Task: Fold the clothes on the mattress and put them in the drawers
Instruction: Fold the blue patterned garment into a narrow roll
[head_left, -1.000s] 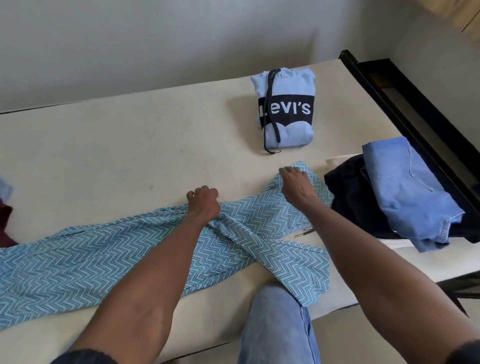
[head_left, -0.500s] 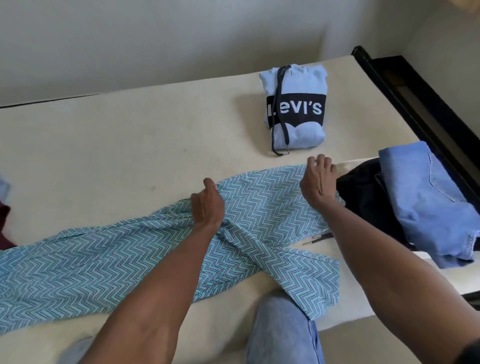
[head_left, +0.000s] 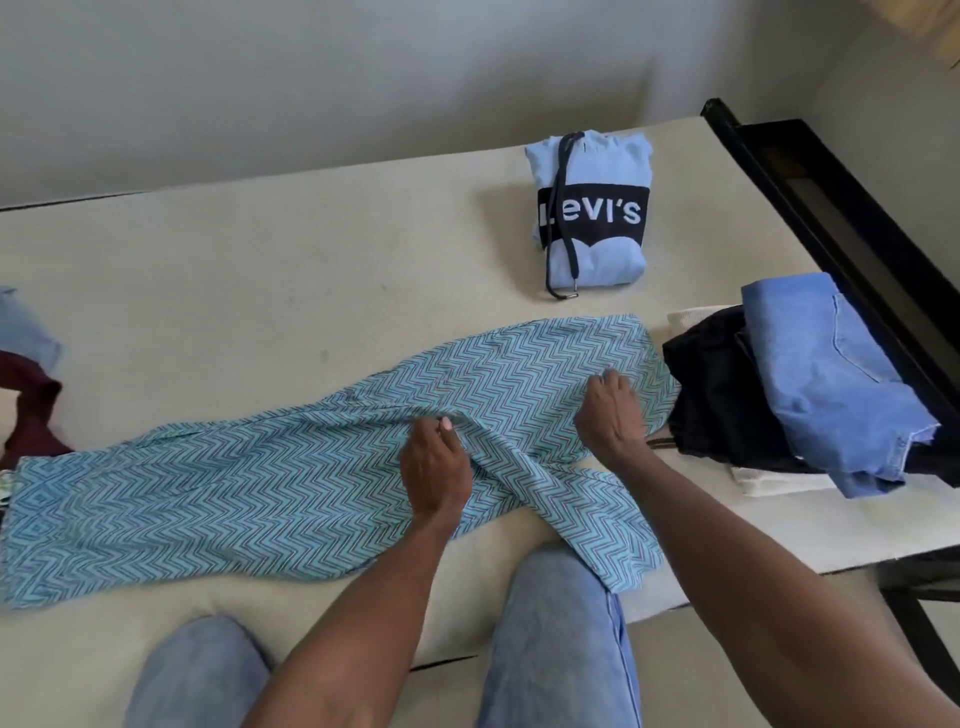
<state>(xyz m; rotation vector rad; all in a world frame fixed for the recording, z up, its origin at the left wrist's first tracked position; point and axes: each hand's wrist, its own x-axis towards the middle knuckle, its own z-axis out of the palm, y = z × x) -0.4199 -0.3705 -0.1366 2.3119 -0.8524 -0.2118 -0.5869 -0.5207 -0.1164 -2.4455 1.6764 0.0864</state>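
- My left hand (head_left: 436, 467) pinched a fold of the chevron garment (head_left: 291, 478) at mid-mattress (head_left: 260, 291).
- My right hand (head_left: 613, 415), moved nearer since a second ago, pressed its right end flat, fingers loosely curled.
- Judgement: smoothing done; folding follows.

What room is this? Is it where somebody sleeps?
Probably a bedroom. There is a bare mattress on a black bed frame, with a folded hoodie and a zigzag cloth laid out on it.

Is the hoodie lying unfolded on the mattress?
No, the hoodie sits folded into a compact block on the mattress, logo facing up.
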